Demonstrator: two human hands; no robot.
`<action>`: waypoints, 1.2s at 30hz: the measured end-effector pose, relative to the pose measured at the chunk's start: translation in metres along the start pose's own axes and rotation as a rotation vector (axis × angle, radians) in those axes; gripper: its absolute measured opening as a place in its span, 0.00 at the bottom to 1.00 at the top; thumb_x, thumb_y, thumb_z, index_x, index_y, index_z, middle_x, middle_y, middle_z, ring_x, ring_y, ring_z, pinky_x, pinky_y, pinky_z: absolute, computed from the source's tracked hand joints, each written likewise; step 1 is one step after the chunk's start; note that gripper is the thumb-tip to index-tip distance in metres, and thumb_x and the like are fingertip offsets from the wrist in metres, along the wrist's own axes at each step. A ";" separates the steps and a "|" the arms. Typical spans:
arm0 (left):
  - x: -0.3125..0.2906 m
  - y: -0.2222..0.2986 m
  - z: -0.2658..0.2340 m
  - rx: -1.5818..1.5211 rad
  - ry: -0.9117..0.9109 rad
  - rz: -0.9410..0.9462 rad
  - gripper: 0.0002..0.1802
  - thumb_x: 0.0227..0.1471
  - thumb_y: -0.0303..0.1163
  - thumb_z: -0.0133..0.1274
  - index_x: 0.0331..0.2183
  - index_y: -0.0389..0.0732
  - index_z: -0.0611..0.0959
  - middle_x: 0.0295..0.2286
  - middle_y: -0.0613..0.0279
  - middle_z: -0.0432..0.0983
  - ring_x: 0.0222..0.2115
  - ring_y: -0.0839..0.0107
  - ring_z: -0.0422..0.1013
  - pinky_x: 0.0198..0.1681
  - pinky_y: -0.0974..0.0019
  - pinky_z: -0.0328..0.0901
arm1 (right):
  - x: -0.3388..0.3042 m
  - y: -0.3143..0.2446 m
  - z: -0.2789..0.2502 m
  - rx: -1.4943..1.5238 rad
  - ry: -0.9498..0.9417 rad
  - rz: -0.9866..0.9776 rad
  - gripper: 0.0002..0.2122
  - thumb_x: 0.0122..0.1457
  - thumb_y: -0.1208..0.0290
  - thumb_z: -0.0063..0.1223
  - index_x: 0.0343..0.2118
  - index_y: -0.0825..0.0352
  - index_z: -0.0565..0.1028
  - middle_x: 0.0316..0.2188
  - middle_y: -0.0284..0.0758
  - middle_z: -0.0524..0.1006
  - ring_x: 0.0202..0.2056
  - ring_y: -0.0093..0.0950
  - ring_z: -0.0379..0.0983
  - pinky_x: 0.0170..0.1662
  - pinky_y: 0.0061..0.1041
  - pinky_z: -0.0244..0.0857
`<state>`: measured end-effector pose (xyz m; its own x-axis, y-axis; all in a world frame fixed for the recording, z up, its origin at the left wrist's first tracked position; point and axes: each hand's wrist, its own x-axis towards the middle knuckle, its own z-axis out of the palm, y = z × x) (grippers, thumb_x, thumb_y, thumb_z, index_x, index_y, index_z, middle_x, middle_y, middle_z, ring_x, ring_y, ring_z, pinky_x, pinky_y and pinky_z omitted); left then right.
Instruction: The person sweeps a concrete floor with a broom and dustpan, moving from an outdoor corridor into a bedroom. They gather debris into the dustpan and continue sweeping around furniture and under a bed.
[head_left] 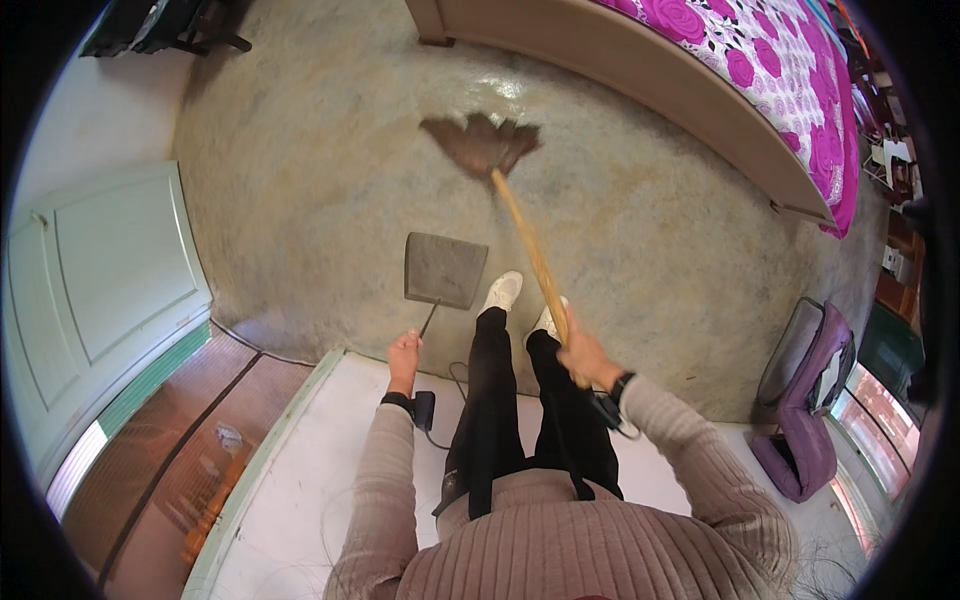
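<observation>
My right hand (588,352) is wrapped round the wooden handle of a broom (531,240). The broom slants forward and to the left, and its dark brown, fan-shaped bristles (478,143) are spread against the floor, somewhat blurred. In my left hand (404,352) is the thin dark handle of a grey dustpan (445,270), fingers closed on it. The flat, squarish pan rests on the floor left of my feet, apart from the bristles.
A wooden bed frame (640,80) with a pink floral cover (740,65) stands at far right. To the left are a pale green door (110,275) and wall. A purple cushioned seat (808,410) sits at right. My white shoes (503,291) stand near the dustpan.
</observation>
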<state>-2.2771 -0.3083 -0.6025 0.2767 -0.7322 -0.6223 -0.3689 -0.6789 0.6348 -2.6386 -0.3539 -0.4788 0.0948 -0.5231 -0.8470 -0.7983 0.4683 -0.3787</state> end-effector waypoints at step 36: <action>-0.092 0.229 0.087 0.545 -0.501 0.344 0.21 0.52 0.43 0.49 0.15 0.40 0.75 0.12 0.72 0.64 0.12 0.82 0.56 0.15 0.74 0.51 | -0.187 0.316 -0.077 2.591 -0.156 -0.652 0.11 0.54 0.76 0.48 0.41 0.69 0.65 0.29 0.33 0.65 0.27 0.18 0.62 0.28 0.15 0.59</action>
<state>-2.4644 -0.3917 -0.4395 -0.3123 -0.6963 -0.6463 -0.7766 -0.2047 0.5958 -2.9547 -0.1632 -0.4112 0.0064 -0.8615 -0.5076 0.9829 -0.0881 0.1619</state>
